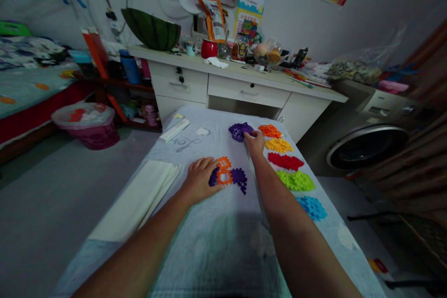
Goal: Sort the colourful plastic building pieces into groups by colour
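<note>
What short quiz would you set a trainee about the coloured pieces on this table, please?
1. True or false: the right hand touches the purple pile.
2. Which pile lies between the yellow pile and the green pile? A red; B purple; C blue.
3. Which two colours make up the joined pieces at the fingertips of the left hand?

Key: 1 true. 2 A, the red pile. 3 orange and purple.
</note>
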{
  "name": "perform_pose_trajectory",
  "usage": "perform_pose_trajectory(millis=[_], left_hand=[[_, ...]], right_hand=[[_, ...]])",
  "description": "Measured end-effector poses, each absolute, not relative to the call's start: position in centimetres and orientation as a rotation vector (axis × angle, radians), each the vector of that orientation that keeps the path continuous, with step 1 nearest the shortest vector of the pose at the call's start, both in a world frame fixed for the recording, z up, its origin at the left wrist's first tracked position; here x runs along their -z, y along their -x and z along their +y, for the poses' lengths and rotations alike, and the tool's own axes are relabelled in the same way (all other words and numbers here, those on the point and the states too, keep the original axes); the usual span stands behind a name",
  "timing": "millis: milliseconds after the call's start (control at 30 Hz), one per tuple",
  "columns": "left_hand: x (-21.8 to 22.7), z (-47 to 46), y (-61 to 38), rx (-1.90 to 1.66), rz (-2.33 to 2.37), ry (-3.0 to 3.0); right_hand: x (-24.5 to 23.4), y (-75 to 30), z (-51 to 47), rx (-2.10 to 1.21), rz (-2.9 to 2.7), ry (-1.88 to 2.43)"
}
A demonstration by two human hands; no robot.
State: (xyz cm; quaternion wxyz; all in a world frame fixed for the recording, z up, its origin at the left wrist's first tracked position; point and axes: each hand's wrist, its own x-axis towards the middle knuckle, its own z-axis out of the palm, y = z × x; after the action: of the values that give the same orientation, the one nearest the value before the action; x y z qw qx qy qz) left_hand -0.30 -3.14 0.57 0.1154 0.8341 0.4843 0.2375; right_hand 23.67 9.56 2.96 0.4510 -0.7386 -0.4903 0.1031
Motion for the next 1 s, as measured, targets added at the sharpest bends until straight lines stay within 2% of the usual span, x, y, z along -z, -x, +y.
perform_pose_trajectory(millis=[167,433,567,800,1000], left_hand=[[-0.5,-3.1,0.3,-0.714,1.422,-2.435],[0.0,-2.8,0.7,-0.732,1.470,-2.432],[-0.4,-3.0,1.2,-0.658,1.511,-2.421],[-2.1,-3.6,2.0,-0.416,1.581,-2.363],[-2.0,-3.2,3.1,-0.279,1.464,-2.366]], right_hand=[[-2.2,-23.9,10.8,-0.296,-1.256,1.962],[-1.7,-23.9,8.6,-0.290,-1.360,1.878],[-3.0,-23.6,6.1,-0.432,-1.457,1.838],[-6.4,-23.4,0.1,-0.725,-2.166,1.703],[-6.8,-23.1,-2.4,-0.657,-2.482,1.716]])
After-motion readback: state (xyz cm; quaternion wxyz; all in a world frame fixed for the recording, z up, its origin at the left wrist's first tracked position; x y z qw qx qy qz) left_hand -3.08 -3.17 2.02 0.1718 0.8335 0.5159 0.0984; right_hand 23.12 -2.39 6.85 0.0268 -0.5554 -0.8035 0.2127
